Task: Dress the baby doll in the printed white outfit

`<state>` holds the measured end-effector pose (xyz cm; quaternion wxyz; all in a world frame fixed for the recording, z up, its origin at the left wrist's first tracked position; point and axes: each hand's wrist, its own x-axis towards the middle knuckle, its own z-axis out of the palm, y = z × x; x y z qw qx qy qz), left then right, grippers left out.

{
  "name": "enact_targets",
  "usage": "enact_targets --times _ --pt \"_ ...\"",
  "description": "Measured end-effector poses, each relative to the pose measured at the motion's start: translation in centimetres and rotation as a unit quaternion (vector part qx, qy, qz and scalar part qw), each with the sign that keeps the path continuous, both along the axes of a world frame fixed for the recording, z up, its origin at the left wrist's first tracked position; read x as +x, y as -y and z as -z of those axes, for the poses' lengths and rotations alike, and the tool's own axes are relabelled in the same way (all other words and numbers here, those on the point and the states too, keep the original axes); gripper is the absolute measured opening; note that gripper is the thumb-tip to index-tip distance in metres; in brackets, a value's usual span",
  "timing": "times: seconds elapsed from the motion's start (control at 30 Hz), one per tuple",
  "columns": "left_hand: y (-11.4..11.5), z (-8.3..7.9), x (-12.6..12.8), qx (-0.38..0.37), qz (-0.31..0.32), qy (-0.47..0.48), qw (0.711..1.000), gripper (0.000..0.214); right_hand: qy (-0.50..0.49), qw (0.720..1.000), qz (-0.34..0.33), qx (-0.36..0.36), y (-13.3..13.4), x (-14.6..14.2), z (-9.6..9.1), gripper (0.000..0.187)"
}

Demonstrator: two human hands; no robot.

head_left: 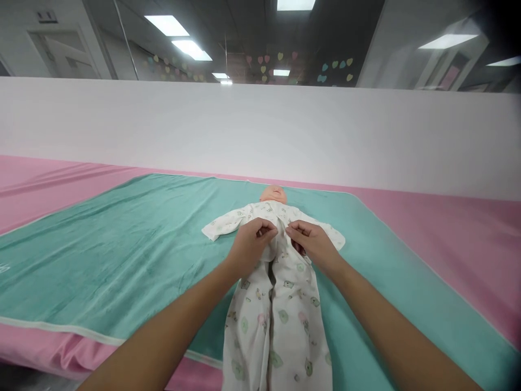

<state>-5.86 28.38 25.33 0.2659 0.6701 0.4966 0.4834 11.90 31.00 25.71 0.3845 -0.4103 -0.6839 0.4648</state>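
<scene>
A baby doll (274,193) lies on its back on a teal towel (134,244), head away from me. It wears a white romper (280,320) printed with small green and pink figures. My left hand (250,244) pinches the left front edge of the romper at the doll's chest. My right hand (311,243) pinches the right front edge, close beside the left. Both hands have their fingers curled shut on the fabric. The romper's front is parted below my hands.
The towel lies over a pink sheet (448,228) on a wide padded surface. A white wall panel (260,130) runs behind it. The doll's sleeves spread out to each side. The near edge of the surface is at lower left.
</scene>
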Motion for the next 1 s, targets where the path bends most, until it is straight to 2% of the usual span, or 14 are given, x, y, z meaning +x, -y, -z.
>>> enact_targets --times 0.1,0.2,0.37,0.53,0.67,1.0 --pt "0.18 -0.2 0.36 -0.057 0.018 0.054 0.997 0.017 -0.004 1.0 -0.025 -0.005 -0.07 -0.3 0.49 0.033" --pt "0.18 -0.24 0.57 -0.084 0.027 0.053 0.995 0.018 -0.002 0.999 -0.04 -0.007 -0.19 -0.33 0.85 0.031" --pt "-0.06 -0.22 0.57 -0.078 0.023 0.023 0.996 0.02 -0.018 0.999 -0.044 -0.007 -0.14 -0.19 1.03 0.028" --pt "-0.38 -0.2 0.15 -0.087 0.06 0.025 0.994 0.02 -0.004 0.999 -0.045 -0.021 0.05 -0.12 1.0 0.029" --pt "-0.49 -0.25 -0.07 -0.099 0.076 0.022 0.992 0.023 0.028 0.999 -0.042 -0.001 0.25 -0.11 0.78 0.03" --pt "-0.6 0.16 0.55 -0.09 0.057 0.045 0.993 0.019 0.031 0.999 -0.027 0.008 0.52 -0.12 0.88 0.027"
